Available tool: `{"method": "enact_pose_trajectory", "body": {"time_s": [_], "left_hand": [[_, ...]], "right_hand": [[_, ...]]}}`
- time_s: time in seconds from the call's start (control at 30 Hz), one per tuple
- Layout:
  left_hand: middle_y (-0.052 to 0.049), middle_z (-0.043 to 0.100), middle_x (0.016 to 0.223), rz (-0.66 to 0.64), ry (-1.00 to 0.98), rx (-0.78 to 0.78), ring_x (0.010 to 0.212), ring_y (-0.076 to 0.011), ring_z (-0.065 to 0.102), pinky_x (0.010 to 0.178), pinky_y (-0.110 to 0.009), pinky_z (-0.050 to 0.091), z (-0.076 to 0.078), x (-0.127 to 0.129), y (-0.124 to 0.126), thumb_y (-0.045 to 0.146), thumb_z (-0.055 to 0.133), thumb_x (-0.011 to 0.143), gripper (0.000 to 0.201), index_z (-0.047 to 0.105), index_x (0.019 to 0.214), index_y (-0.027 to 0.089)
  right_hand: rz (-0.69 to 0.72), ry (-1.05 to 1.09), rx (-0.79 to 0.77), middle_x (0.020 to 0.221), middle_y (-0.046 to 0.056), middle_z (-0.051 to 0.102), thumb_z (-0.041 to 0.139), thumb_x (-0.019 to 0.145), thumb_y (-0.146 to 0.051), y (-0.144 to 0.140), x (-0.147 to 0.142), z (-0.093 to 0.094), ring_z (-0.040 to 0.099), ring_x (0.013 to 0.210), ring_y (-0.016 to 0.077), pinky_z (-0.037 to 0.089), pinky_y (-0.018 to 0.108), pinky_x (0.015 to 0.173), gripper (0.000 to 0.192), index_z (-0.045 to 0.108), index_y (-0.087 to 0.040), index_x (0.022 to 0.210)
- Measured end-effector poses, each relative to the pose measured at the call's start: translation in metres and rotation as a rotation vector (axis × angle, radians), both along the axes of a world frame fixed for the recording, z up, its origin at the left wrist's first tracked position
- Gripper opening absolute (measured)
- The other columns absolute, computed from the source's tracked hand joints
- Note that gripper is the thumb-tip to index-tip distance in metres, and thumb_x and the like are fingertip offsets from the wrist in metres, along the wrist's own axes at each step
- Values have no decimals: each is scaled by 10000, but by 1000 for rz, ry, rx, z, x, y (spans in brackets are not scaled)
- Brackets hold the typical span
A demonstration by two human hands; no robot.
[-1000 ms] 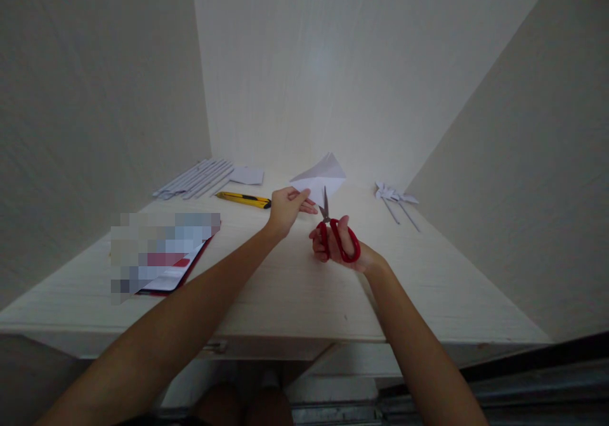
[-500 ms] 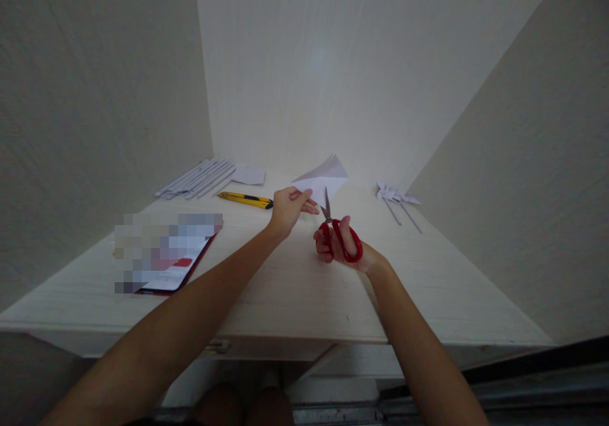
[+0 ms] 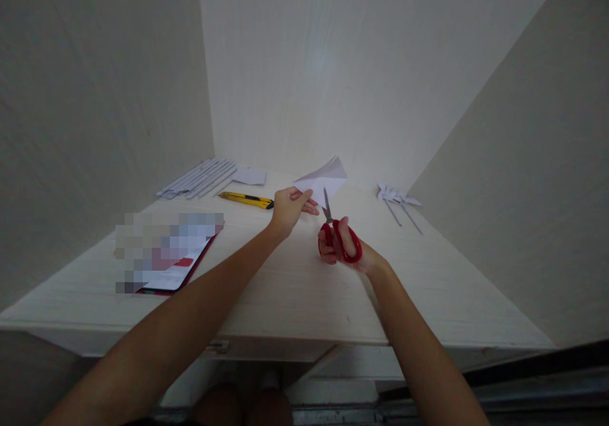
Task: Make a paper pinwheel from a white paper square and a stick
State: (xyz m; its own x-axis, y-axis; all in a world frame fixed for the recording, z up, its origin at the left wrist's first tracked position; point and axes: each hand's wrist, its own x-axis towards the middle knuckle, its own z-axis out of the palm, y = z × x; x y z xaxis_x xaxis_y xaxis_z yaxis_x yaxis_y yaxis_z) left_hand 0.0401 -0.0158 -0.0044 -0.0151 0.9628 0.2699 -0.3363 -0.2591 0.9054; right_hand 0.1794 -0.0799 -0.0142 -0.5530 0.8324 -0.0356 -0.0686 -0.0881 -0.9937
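Note:
My left hand pinches the near corner of a folded white paper and holds it up over the pale wooden desk. My right hand grips red-handled scissors through the loops. Their blades point up and away, with the tips at the paper's lower edge just right of my left fingers.
A yellow utility knife lies left of my left hand. Behind it lie several rolled paper sticks and a small paper piece. Paper pinwheels on sticks lie at the right. A blurred tablet sits front left. Walls enclose the desk on three sides.
The scissor handles have closed a little and my right hand has shifted slightly right. My left hand and the paper have barely moved.

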Motion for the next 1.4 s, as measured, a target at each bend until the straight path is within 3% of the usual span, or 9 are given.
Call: {"method": "enact_pose_trajectory", "body": {"time_s": [1.03,1.4], "left_hand": [[-65,639,553,3,3,-7,400,-106,569,459,-230,477,0,0,0,169,572,746,171,502,606,101],[-58,633,543,10,-3,-6,392,-108,570,442,-218,466,1,0,0,164,570,743,175,495,596,105]], "right_hand": [[-17,-11,65,506,-70,296,286,764,-694,6,3,-10,259,399,51,204,195,381,528,397,-183,691],[-31,-26,64,487,-77,295,318,759,-687,4,1,-5,260,388,50,207,193,370,507,381,-190,684]]}}
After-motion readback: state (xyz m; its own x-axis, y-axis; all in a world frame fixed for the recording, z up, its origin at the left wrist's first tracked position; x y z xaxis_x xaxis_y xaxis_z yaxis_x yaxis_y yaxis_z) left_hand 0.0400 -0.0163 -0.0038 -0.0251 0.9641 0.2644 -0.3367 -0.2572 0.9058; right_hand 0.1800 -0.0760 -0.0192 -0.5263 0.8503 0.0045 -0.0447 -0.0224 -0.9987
